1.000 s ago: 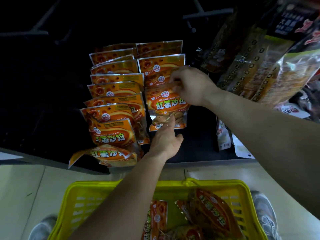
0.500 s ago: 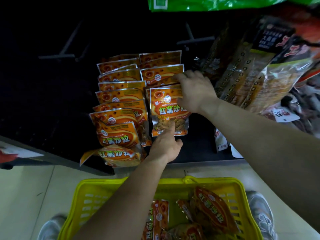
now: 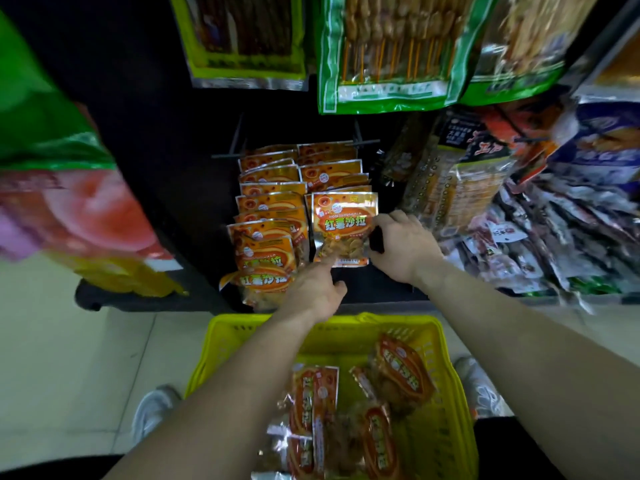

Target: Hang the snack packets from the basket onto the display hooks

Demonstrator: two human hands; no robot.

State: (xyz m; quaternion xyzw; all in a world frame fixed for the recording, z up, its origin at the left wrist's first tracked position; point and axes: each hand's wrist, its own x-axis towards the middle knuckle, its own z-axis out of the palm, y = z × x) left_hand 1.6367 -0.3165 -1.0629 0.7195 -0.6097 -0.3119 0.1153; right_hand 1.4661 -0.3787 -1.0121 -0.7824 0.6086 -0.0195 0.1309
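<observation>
Front snack packet (image 3: 344, 230), hanging at the head of the right-hand row on the display hooks (image 3: 367, 142), just beside a fuller left-hand row (image 3: 266, 216). The left hand (image 3: 313, 289) touches its lower edge with an extended forefinger, its grip holding nothing. The right hand (image 3: 403, 249) curls at the packet's right edge, and whether its grip pinches that edge cannot be told. Likely risks: if the hanging hole is not fully seated, release could let the packet slide off toward the yellow basket (image 3: 214, 344), and a sideways tug could pull the packets behind askew. Further packets (image 3: 401, 372) lie in the basket below. Large green bags (image 3: 388, 53) overhang the rows, and dark bags (image 3: 450, 178) crowd the right side, narrowing access.
</observation>
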